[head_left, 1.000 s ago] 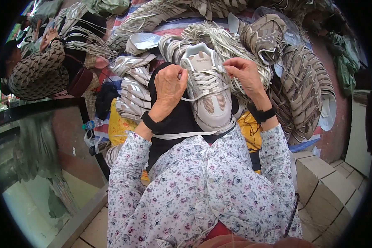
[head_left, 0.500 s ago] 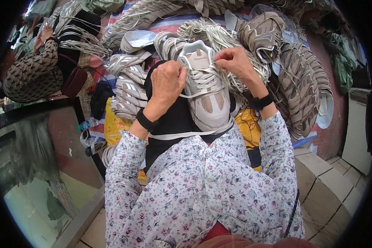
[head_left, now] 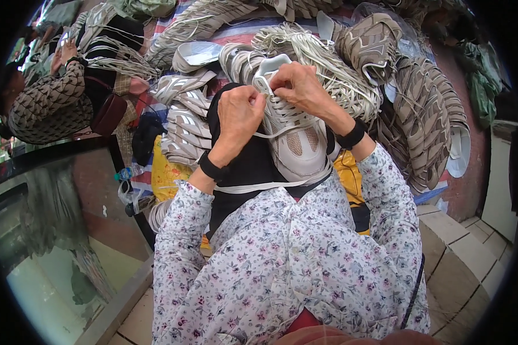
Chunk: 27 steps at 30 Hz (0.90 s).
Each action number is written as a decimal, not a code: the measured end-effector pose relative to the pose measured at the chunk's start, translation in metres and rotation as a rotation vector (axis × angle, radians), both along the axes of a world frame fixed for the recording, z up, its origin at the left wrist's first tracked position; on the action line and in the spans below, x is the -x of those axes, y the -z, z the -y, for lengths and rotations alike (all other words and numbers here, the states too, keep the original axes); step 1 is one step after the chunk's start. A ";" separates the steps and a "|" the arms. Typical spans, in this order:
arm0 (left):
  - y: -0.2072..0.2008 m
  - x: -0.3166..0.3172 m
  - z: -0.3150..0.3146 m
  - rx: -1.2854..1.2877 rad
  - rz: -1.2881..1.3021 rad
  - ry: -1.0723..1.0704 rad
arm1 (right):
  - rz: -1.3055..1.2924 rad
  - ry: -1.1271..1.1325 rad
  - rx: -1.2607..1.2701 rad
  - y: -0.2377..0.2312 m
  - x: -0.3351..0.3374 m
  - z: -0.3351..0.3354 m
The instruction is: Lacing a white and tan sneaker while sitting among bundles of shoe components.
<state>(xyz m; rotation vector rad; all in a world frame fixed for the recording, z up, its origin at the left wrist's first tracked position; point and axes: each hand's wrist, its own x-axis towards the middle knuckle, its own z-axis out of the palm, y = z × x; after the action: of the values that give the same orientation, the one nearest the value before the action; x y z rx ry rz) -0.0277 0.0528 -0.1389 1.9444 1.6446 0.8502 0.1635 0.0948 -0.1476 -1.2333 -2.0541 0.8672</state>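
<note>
A beige and white sneaker [head_left: 301,154] rests on my lap, toe toward me, with pale flat shoelaces [head_left: 288,118] crossing its front. My left hand [head_left: 239,115] is closed beside the shoe's left edge, thumb and finger pinched together. A loop of lace runs from under that hand to the shoe. Over the tongue, my right hand [head_left: 305,92] reaches across, its fingertips pinched at the upper left eyelets. Its fingers largely cover the lace they hold and the tongue. A loose lace [head_left: 259,187] trails below the toe over the black cloth [head_left: 242,164] on my lap.
A bundle of pale laces [head_left: 293,43] lies beyond the shoe. Stacked shoe uppers [head_left: 184,123] sit at left, more uppers [head_left: 423,121] at right. Another person [head_left: 52,103] works at far left, near a glass-panelled frame [head_left: 57,213]. A bottle [head_left: 129,172] lies beside the frame.
My right hand has moved left, from the shoe's upper right edge across the tongue to the left eyelets. My left hand stays closed beside the shoe.
</note>
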 end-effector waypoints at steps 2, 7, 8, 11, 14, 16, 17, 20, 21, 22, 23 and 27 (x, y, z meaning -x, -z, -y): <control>0.002 0.004 -0.003 0.184 0.100 -0.057 | -0.057 -0.016 0.140 0.004 0.000 -0.003; 0.001 -0.005 0.000 -0.223 -0.148 0.028 | -0.157 -0.081 0.301 0.008 -0.007 -0.010; 0.000 -0.007 0.002 -0.319 -0.200 0.043 | -0.157 -0.074 0.328 0.008 -0.008 -0.011; -0.004 -0.009 0.010 -0.255 -0.294 0.110 | -0.200 -0.080 0.387 0.008 -0.007 -0.010; -0.002 0.000 0.006 -0.251 -0.289 0.087 | -0.237 -0.086 0.398 0.009 -0.006 -0.009; 0.001 0.005 0.000 -0.051 -0.112 0.059 | -0.218 -0.080 0.396 0.010 -0.006 -0.009; 0.003 0.007 -0.002 0.056 -0.028 0.037 | -0.224 -0.073 0.402 0.011 -0.006 -0.009; 0.003 0.012 -0.007 0.141 0.016 0.044 | -0.250 -0.076 0.419 0.010 -0.006 -0.008; 0.002 0.012 -0.008 0.173 0.029 0.047 | -0.254 -0.076 0.416 0.010 -0.006 -0.007; 0.000 0.011 -0.009 0.155 0.008 0.060 | -0.262 -0.075 0.414 0.009 -0.006 -0.007; -0.003 0.011 -0.010 0.138 -0.011 0.073 | -0.255 -0.080 0.405 0.009 -0.006 -0.007; -0.013 0.004 -0.011 -0.013 -0.164 0.074 | -0.303 -0.102 0.435 0.007 -0.007 -0.008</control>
<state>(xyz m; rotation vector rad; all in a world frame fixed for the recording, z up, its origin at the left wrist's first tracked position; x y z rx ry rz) -0.0313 0.0642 -0.1263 2.1187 1.6496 0.6905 0.1701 0.1031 -0.1551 -1.1291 -1.7482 1.5090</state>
